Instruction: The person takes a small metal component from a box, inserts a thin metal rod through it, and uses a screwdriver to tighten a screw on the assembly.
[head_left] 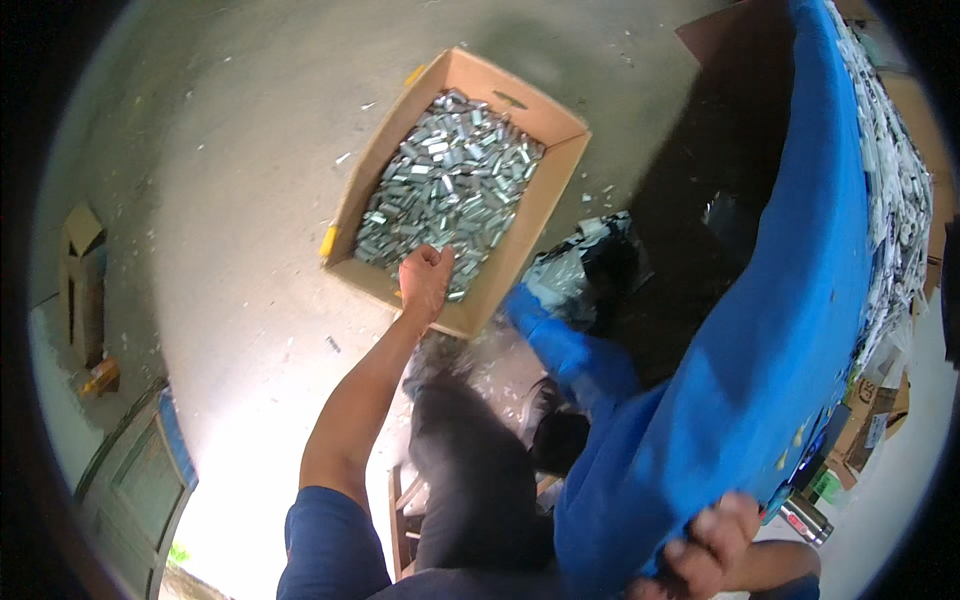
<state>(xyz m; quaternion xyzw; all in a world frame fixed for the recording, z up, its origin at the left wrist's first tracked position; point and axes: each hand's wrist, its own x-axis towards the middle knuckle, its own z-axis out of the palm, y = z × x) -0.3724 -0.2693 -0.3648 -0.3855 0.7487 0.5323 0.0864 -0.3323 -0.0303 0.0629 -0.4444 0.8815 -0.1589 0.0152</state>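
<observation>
My left hand (427,278) reaches over the near end of an open cardboard box (380,287). Its fingers are curled closed, and whatever they may hold is hidden. Below and beyond it, the box is filled with many small, shiny silver metal pieces (450,175). My right hand (708,548) is at the lower right, in front of a large blue cloth (690,430). Its fingers look bent but are smeared by motion, so I cannot make out whether they grip anything.
The blue cloth drapes along the right, with a heap of white and grey scraps (895,190) behind it. Crumpled plastic (565,275) lies beside the box. A steel flask (805,518) stands at lower right. An upright carton (84,285) is at far left.
</observation>
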